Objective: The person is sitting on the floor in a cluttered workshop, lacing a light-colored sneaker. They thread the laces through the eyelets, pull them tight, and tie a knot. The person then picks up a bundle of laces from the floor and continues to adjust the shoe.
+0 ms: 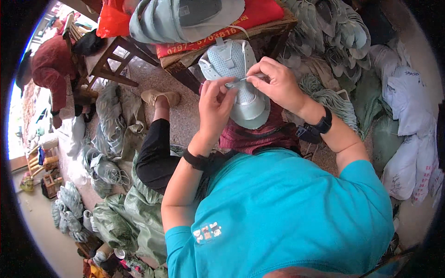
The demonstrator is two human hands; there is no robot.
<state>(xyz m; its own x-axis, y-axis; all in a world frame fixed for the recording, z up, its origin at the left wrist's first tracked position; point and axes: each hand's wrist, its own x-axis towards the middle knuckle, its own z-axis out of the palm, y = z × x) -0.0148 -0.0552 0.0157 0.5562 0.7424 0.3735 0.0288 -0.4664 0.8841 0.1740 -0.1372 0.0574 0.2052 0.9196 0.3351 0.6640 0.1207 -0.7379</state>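
1. Although fingers cover part of its middle, a grey shoe lies toe toward the body, over dark red cloth at the lap.
2. Left hand and right hand each pinch a thin pale strand above the shoe; its ends are hard to make out.
3. Grey shoe parts on the wooden table are cut off by the upper edge.
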